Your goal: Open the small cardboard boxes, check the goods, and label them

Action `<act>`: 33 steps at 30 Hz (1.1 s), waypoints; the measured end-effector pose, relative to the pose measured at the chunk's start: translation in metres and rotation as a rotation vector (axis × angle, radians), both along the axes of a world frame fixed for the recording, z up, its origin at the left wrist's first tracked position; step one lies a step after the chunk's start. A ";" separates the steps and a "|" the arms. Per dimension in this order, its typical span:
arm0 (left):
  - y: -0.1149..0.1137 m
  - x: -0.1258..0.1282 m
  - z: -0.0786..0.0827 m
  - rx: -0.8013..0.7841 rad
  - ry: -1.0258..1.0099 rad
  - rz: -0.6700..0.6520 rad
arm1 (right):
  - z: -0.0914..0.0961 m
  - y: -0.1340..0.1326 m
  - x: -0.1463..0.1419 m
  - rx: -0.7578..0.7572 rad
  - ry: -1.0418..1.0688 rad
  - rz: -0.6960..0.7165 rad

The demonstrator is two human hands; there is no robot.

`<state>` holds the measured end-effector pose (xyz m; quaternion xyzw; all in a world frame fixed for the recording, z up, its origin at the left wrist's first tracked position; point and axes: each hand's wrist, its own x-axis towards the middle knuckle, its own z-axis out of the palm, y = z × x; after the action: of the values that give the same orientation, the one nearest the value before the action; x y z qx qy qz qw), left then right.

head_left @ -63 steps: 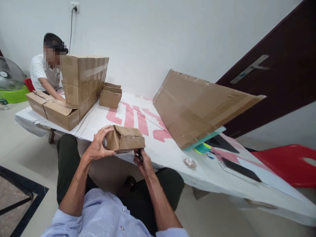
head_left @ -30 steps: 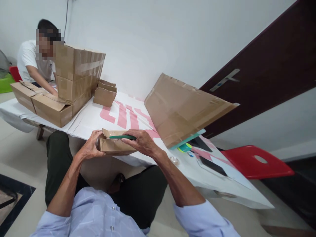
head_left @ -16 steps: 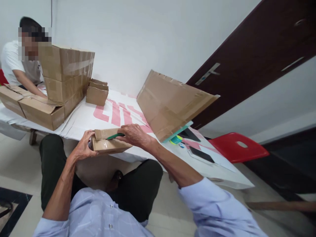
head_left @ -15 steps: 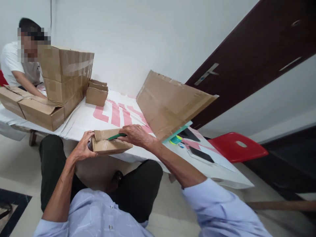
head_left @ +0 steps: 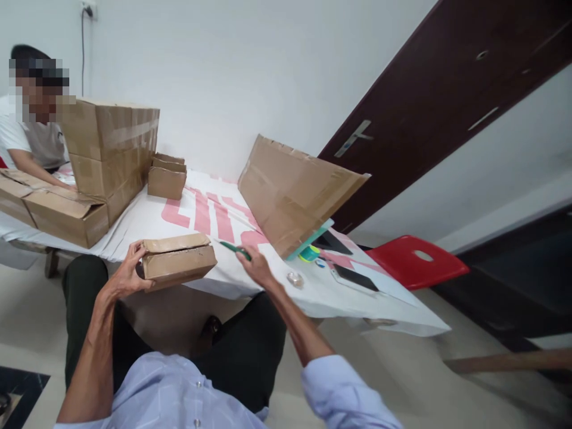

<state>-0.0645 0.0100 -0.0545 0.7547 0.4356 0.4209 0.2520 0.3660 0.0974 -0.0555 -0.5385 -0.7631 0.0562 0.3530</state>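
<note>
A small brown cardboard box [head_left: 181,265] is at the front edge of the table, a dark gap running along its top seam. My left hand [head_left: 129,271] grips its left end, thumb low and fingers at the upper corner. To the right of the box, my right hand [head_left: 258,267] is closed round a green-handled knife [head_left: 234,246]. Its thin pale tip points left, just off the box's right end. The inside of the box is hidden.
Stacked cardboard boxes [head_left: 114,134] stand at the left, beside a person in a white shirt [head_left: 38,146]. A small open carton [head_left: 166,180] is near them. A large cardboard sheet [head_left: 290,190] leans at the back right. A tape roll [head_left: 295,279] and phone [head_left: 356,277] lie right.
My right hand has drawn the knife off the box's top and away to the right. A slit along the top now shows. The view has shifted slightly.
</note>
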 end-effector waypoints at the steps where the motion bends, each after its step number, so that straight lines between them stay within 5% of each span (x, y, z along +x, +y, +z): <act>1: 0.000 0.001 0.002 -0.001 0.018 -0.004 | -0.024 0.001 -0.007 -0.009 0.031 -0.051; 3: 0.000 0.002 0.006 -0.012 0.047 -0.008 | -0.060 0.002 -0.021 -0.010 0.056 -0.075; 6: 0.004 0.002 0.012 -0.049 0.068 -0.017 | -0.078 0.006 -0.033 0.007 0.090 -0.078; 10: 0.010 -0.001 0.017 -0.058 0.103 -0.035 | -0.053 0.014 -0.042 0.045 0.167 -0.044; 15: 0.013 -0.003 0.022 -0.094 0.150 -0.020 | 0.002 0.003 -0.075 0.201 0.101 0.313; 18: 0.013 -0.004 0.022 -0.119 0.145 -0.025 | 0.024 -0.016 -0.091 0.262 -0.062 0.404; 23: 0.015 -0.005 0.018 -0.133 0.116 -0.032 | 0.022 -0.061 -0.095 0.427 -0.203 0.403; 26: 0.017 -0.006 0.019 -0.143 0.110 -0.057 | 0.013 -0.082 -0.094 0.388 -0.281 0.496; 33: 0.022 -0.014 0.025 -0.200 0.080 -0.194 | 0.029 -0.062 -0.106 0.185 -0.202 0.496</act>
<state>-0.0784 0.0316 -0.0291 0.7806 0.4101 0.3186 0.3479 0.2597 0.0350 -0.0270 -0.3035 -0.9048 0.0172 0.2983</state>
